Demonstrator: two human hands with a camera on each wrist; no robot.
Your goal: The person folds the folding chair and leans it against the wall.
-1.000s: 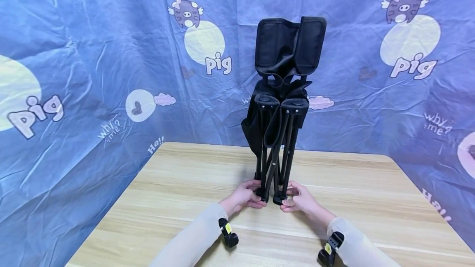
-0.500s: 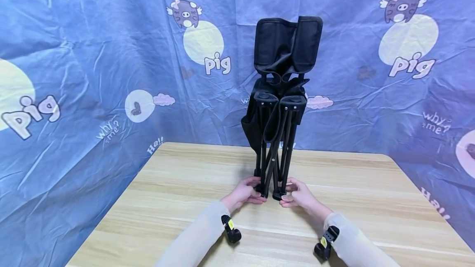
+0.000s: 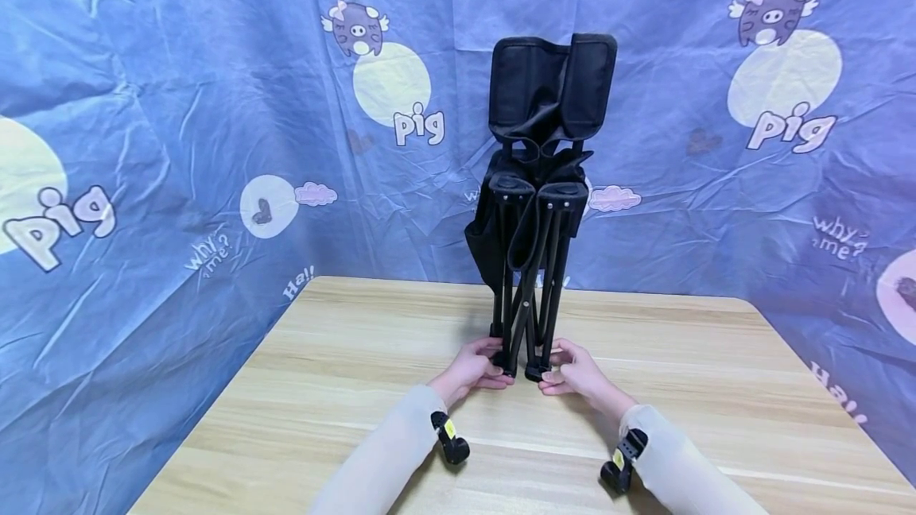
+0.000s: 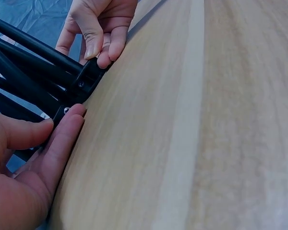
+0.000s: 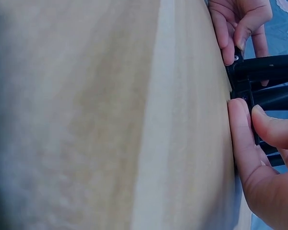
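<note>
A folded black camp chair [image 3: 540, 181] stands upright on the wooden table [image 3: 680, 388], fabric bunched at the top and legs drawn together. My left hand [image 3: 475, 368] pinches the front left foot, thumb above and fingers low along the table. My right hand [image 3: 576, 372] holds the front right foot the same way. In the left wrist view my left hand [image 4: 33, 158] lies beside the black legs [image 4: 33, 62], with my right hand [image 4: 98, 28] beyond. In the right wrist view my right hand [image 5: 264, 158] touches the foot [image 5: 242, 79], and my left hand [image 5: 237, 24] is above it.
A blue cloth backdrop [image 3: 179, 102] printed with pigs and words hangs behind and to both sides of the table. Black wrist cameras [image 3: 451, 439] [image 3: 621, 463] are strapped under my sleeves. Bare wood spreads left and right of the chair.
Both hands and the chair's front feet have edged slightly away from me, and the two front feet stand a little closer together.
</note>
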